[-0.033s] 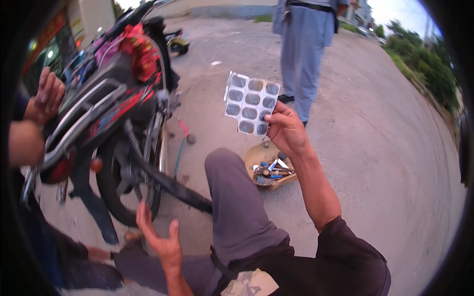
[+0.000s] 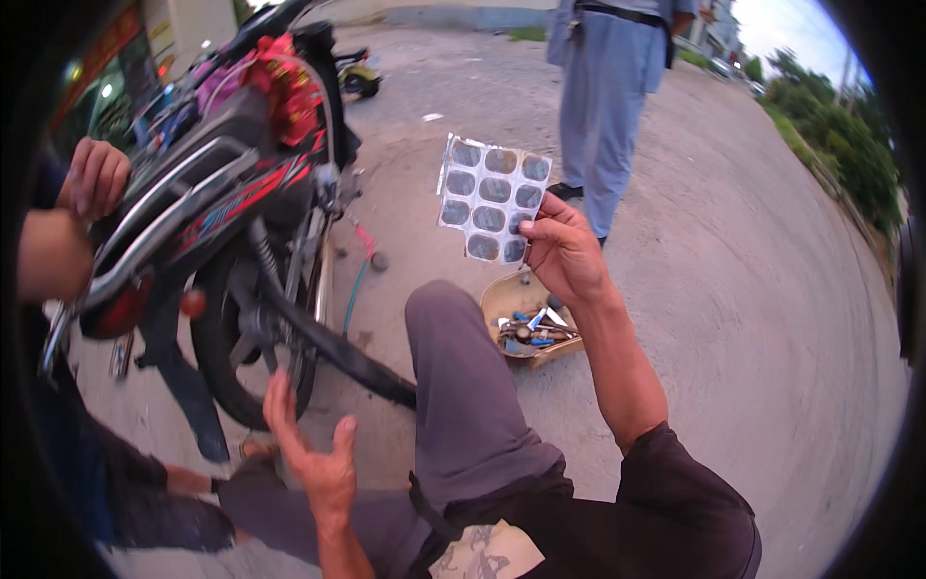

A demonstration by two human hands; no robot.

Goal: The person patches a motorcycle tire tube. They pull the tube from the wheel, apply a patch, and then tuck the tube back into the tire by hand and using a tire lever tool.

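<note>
My right hand [image 2: 569, 253] pinches the lower right edge of a foil sheet of tyre patches [image 2: 494, 191], thumb in front. Several dark rounded patches sit in rows on the silvery sheet, which is raised above a tan tool tray. My left hand [image 2: 313, 458] is empty, with fingers and thumb spread, near the rear wheel [image 2: 231, 386] of a motorcycle [image 2: 217, 207]. From beside that wheel a black inner tube [image 2: 359, 372] stretches toward my bent knee. My left hand does not touch it.
The tan tray [image 2: 494, 301] holds several tools. Close on the left, a person's hand [image 2: 98, 179] is by the motorcycle's seat. Another person in blue trousers [image 2: 603, 125] stands ahead. A thin teal hose [image 2: 353, 299] lies on the pavement beside the motorcycle.
The view has shifted slightly. The other person's hand at the left has lowered toward the motorcycle, its fingers more curled. My right hand still holds the patch sheet; my left stays spread.
</note>
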